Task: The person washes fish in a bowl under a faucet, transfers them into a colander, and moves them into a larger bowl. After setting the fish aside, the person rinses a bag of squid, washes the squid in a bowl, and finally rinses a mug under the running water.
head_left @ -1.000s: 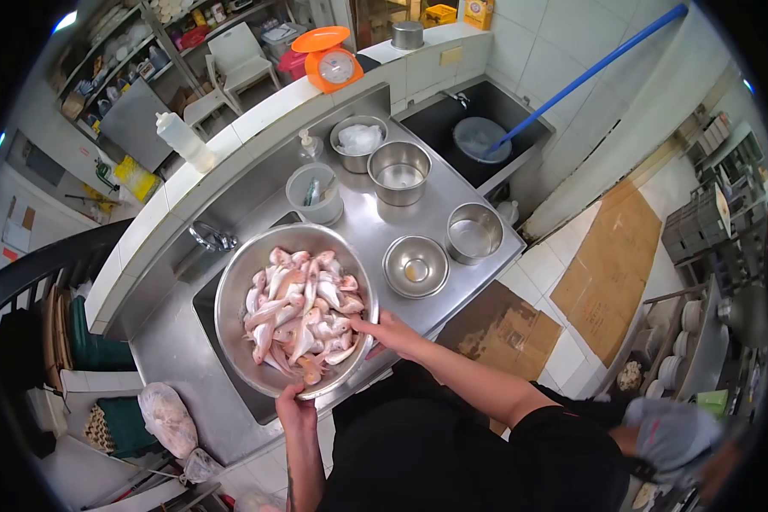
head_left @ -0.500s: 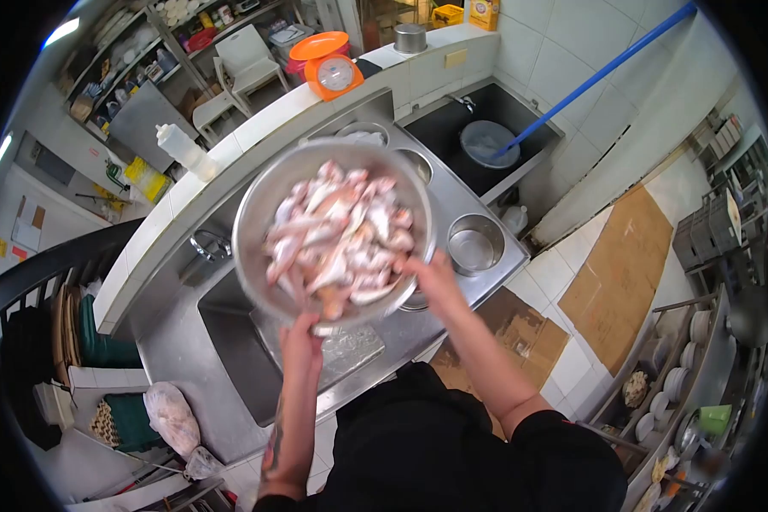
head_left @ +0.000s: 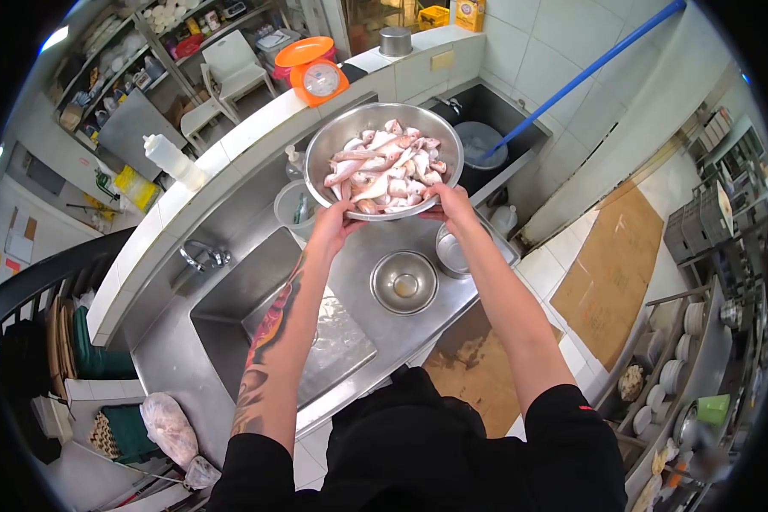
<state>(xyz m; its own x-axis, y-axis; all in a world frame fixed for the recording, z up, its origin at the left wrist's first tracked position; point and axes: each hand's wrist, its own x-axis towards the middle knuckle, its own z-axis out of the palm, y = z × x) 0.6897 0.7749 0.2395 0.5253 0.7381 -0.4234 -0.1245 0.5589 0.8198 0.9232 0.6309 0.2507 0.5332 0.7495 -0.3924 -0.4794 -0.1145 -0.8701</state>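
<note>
Both hands hold a large steel bowl over the far side of the steel counter, its open top towards me. Inside lies a heap of small pinkish fish. My left hand grips the bowl's near rim at the lower left, fingers tucked partly beneath. At the lower right, my right hand is closed on the rim, its thumb on top. Below the bowl, a smaller steel bowl stands on the counter. A round steel pan sits under my right wrist. The bowl hides the counter behind it.
At left is a sink with a faucet. A clear tub stands beside the bowl. On the ledge are an orange scale and a squeeze bottle. A blue pole leans into a bucket in the far sink.
The bowl of fish has moved away from me and to the right, both hands still on its rim. The smaller bowl, the clear tub and more of the counter now show.
</note>
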